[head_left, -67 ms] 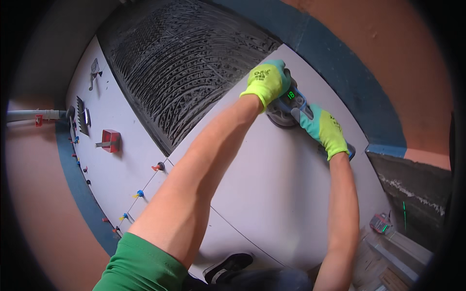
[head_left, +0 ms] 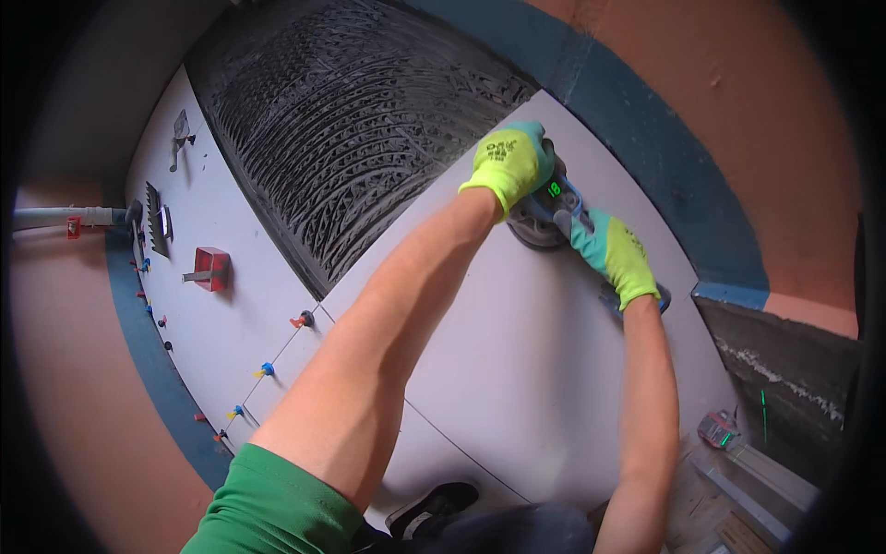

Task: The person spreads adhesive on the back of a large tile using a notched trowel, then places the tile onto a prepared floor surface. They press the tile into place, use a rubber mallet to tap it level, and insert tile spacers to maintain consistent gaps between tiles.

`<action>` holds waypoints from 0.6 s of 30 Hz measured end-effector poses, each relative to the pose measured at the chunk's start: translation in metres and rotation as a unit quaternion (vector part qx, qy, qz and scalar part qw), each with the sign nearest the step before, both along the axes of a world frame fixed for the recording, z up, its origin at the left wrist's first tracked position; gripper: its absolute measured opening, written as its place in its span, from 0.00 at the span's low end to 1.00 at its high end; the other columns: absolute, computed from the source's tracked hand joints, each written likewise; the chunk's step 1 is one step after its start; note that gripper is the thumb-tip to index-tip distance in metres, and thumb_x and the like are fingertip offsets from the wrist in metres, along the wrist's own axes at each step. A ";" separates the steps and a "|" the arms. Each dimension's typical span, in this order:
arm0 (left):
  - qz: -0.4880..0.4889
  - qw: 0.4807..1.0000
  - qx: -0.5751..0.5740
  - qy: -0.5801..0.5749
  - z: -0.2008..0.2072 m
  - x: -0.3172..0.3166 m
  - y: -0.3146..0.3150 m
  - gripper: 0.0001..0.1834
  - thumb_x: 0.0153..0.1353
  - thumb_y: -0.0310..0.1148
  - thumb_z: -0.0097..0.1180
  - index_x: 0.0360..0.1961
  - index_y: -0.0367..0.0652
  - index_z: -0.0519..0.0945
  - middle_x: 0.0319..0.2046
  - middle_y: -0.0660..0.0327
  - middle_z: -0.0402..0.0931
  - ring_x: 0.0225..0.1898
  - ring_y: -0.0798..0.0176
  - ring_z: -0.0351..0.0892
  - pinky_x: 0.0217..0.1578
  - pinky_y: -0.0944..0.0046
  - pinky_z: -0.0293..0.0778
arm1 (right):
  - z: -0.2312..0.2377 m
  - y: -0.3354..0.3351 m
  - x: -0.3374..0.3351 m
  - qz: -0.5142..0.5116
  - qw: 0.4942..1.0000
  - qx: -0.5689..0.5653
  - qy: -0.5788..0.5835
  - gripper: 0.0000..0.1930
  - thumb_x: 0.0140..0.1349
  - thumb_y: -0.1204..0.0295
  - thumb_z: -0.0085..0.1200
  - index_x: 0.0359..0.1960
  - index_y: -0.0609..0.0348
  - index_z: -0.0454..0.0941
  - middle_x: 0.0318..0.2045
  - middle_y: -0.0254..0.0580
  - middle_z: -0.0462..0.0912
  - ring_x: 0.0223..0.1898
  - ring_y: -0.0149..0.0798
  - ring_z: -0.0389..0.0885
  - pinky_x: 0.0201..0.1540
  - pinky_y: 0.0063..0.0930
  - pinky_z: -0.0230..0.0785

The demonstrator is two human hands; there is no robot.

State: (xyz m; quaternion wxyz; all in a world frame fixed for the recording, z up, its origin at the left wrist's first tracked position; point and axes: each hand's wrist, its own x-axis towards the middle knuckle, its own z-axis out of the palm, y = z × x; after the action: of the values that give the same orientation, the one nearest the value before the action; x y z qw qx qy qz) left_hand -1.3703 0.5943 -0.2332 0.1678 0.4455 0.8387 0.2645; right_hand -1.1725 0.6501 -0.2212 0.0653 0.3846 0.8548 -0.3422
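Both of my hands wear yellow-green gloves and are on a tile suction vibrator (head_left: 539, 231) with a blue-and-dark body and a lit green display. Its round dark pad sits on a large white floor tile (head_left: 498, 360). My left hand (head_left: 513, 162) is closed around the far end of the tool. My right hand (head_left: 609, 247) is wrapped around the handle behind the display, fingers partly hidden. Past the far edge of this tile lies a bed of dark, combed adhesive (head_left: 341, 138).
On the left tiles lie a red box-shaped tool (head_left: 212, 269), a notched trowel (head_left: 155, 222) and a metal-handled tool (head_left: 178, 138). Red and blue leveling clips (head_left: 266, 369) stand along the joints. A laser level (head_left: 719, 429) rests at lower right. My shoe (head_left: 434, 506) is below; painted walls (head_left: 729, 111) border the floor.
The view has shifted slightly, so the tile and tool appear a little lower. Both hands stay closed on the suction vibrator, with no clear movement over the tile.
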 end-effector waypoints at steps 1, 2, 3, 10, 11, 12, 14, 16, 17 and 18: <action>0.008 1.000 0.002 -0.010 -0.002 0.000 0.002 0.15 0.63 0.42 0.52 0.34 0.41 0.82 0.35 0.44 0.82 0.39 0.37 0.81 0.41 0.45 0.77 | -0.001 0.003 -0.003 -0.001 1.000 -0.012 -0.004 0.35 0.64 0.35 0.47 0.40 0.62 0.81 0.34 0.65 0.80 0.41 0.69 0.76 0.41 0.49 0.70; 0.015 1.000 0.001 -0.012 -0.003 0.000 0.002 0.14 0.62 0.42 0.53 0.34 0.42 0.82 0.35 0.44 0.82 0.39 0.37 0.81 0.41 0.45 0.76 | -0.004 0.002 -0.003 -0.010 1.000 0.006 -0.020 0.34 0.66 0.37 0.46 0.38 0.63 0.80 0.32 0.65 0.78 0.38 0.70 0.74 0.39 0.50 0.69; 0.018 1.000 -0.001 -0.015 -0.004 0.001 0.001 0.14 0.62 0.41 0.54 0.34 0.42 0.82 0.35 0.44 0.82 0.39 0.37 0.81 0.41 0.45 0.76 | -0.005 0.002 -0.003 -0.014 1.000 -0.003 -0.027 0.34 0.66 0.37 0.46 0.36 0.63 0.80 0.30 0.65 0.78 0.37 0.70 0.74 0.37 0.51 0.68; 0.022 0.997 -0.021 -0.068 0.004 0.002 -0.001 0.13 0.61 0.41 0.56 0.36 0.42 0.81 0.37 0.45 0.82 0.41 0.40 0.81 0.42 0.44 0.77 | 0.004 0.001 -0.014 -0.051 0.995 -0.053 -0.068 0.32 0.63 0.38 0.49 0.38 0.59 0.83 0.31 0.61 0.81 0.37 0.68 0.78 0.37 0.52 0.70; 0.017 0.996 -0.027 -0.078 0.004 0.002 -0.001 0.13 0.63 0.41 0.55 0.35 0.42 0.80 0.37 0.46 0.81 0.41 0.40 0.81 0.41 0.44 0.76 | 0.006 0.001 -0.015 -0.053 0.994 -0.056 -0.081 0.32 0.63 0.38 0.50 0.38 0.59 0.83 0.31 0.61 0.81 0.36 0.68 0.78 0.37 0.52 0.70; 0.020 0.996 -0.028 -0.085 0.003 0.002 -0.001 0.13 0.62 0.42 0.55 0.35 0.42 0.80 0.37 0.46 0.81 0.40 0.40 0.81 0.41 0.45 0.76 | 0.007 0.001 -0.015 -0.056 0.992 -0.060 -0.097 0.32 0.63 0.39 0.50 0.38 0.60 0.83 0.30 0.61 0.82 0.36 0.67 0.78 0.36 0.51 0.70; 0.022 0.995 -0.023 -0.097 0.002 0.001 -0.001 0.13 0.62 0.42 0.56 0.35 0.42 0.80 0.35 0.47 0.81 0.40 0.40 0.81 0.40 0.44 0.77 | 0.007 0.001 -0.015 -0.046 0.994 -0.048 -0.088 0.32 0.63 0.39 0.50 0.38 0.61 0.83 0.29 0.61 0.82 0.34 0.67 0.78 0.36 0.51 0.70; 0.027 0.993 -0.011 -0.112 0.001 0.001 -0.003 0.13 0.62 0.42 0.56 0.35 0.42 0.80 0.35 0.47 0.80 0.39 0.40 0.81 0.40 0.44 0.77 | 0.004 0.002 -0.014 -0.026 0.997 -0.022 -0.075 0.27 0.65 0.45 0.51 0.38 0.62 0.82 0.29 0.62 0.82 0.35 0.67 0.78 0.36 0.51 0.70; 0.029 0.991 -0.004 -0.131 0.001 0.000 -0.004 0.13 0.62 0.42 0.55 0.35 0.42 0.80 0.35 0.47 0.80 0.38 0.40 0.81 0.40 0.44 0.77 | 0.003 0.003 -0.013 -0.018 0.996 -0.014 -0.087 0.25 0.66 0.48 0.51 0.38 0.62 0.82 0.30 0.62 0.81 0.35 0.67 0.78 0.36 0.52 0.69; 0.029 0.990 -0.004 -0.136 0.002 0.000 -0.005 0.13 0.62 0.41 0.55 0.35 0.42 0.80 0.35 0.47 0.80 0.38 0.40 0.81 0.40 0.44 0.77 | 0.002 0.003 -0.011 -0.010 0.996 0.000 -0.091 0.23 0.66 0.50 0.51 0.38 0.62 0.82 0.30 0.63 0.81 0.35 0.68 0.79 0.36 0.52 0.69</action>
State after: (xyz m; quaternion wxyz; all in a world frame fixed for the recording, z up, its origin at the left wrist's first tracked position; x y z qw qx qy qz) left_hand -1.3700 0.5889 -0.2317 0.2737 0.3801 0.8218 0.3243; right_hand -1.1839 0.6529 -0.2193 0.1392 0.4231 0.8414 -0.3061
